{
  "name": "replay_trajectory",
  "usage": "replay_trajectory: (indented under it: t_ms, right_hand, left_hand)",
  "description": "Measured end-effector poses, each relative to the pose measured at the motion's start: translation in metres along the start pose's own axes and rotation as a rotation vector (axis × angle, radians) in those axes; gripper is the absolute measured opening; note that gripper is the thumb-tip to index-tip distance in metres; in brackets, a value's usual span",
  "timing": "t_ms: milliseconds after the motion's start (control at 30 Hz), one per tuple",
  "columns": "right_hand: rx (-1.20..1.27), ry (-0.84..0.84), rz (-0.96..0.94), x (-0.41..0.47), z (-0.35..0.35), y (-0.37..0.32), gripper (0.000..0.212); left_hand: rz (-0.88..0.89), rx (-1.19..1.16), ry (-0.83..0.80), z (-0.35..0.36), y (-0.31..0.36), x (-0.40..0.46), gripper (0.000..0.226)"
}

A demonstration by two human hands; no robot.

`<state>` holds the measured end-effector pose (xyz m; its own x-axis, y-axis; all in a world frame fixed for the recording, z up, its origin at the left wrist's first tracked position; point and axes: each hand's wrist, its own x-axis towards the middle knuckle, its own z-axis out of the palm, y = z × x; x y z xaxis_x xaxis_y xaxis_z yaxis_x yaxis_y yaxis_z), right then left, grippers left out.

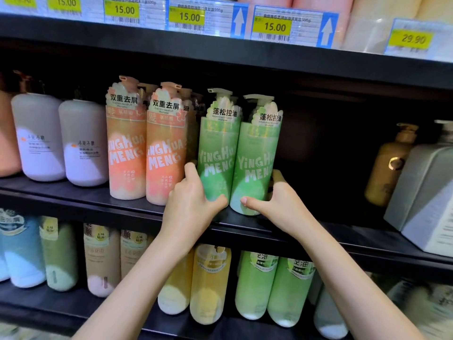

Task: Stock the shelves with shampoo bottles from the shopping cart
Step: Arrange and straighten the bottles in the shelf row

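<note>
Shampoo, two tall green plastic pump bottles lettered YINGHUA MENG, upright and touching on the middle black shelf [73,192]. Left hand [193,204] grips the left green bottle [217,153] low down, thumb across its front. Right hand [274,202] grips the right green bottle [256,163] likewise. Two orange pump bottles [144,148] stand just left.

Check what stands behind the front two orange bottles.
Behind the orange bottles, more pump tops and label edges of the same kind show. How many stand there is hidden by the front ones.
</note>
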<state>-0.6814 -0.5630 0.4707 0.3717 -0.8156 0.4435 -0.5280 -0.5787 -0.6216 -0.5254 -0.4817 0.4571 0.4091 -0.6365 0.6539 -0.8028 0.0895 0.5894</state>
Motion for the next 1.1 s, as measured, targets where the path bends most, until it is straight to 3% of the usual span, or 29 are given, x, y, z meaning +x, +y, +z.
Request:
replay_trajectory:
  t_ms: [267,333,433,500,567,633,767,933,1100]
  right_hand:
    - [-0.039,0.000,0.017,-0.002,-0.002,-0.003,0.051]
    - [-0.088,-0.005,0.045,-0.007,-0.004,-0.007,0.054]
    - [-0.286,0.198,0.011,-0.028,-0.002,-0.015,0.071]
    - [-0.296,0.385,-0.157,-0.055,0.011,-0.028,0.066]
    - [-0.274,0.445,-0.322,-0.087,0.040,-0.045,0.056]
    - [-0.243,0.375,-0.417,-0.115,0.082,-0.060,0.054]
    - [-0.233,0.041,-0.482,-0.168,0.183,-0.096,0.053]
    - [-0.272,-0.380,-0.565,-0.244,0.289,-0.166,0.056]
    - [-0.246,-0.656,-0.711,-0.339,0.376,-0.242,0.059]
  left_hand:
    - [0.008,0.027,-0.022,0.006,-0.009,-0.004,0.040]
    - [0.050,0.083,-0.046,0.002,-0.010,-0.010,0.054]
    - [0.135,0.119,-0.112,-0.020,-0.014,-0.036,0.073]
    - [0.175,0.215,-0.143,-0.042,-0.030,-0.062,0.070]
    - [0.189,0.383,-0.156,-0.067,-0.058,-0.092,0.071]
    - [0.157,0.550,-0.170,-0.099,-0.089,-0.124,0.070]
    - [-0.041,0.766,-0.291,-0.176,-0.147,-0.193,0.068]
    - [-0.356,0.886,-0.335,-0.289,-0.202,-0.290,0.068]
    - [-0.675,0.884,-0.347,-0.388,-0.231,-0.394,0.071]
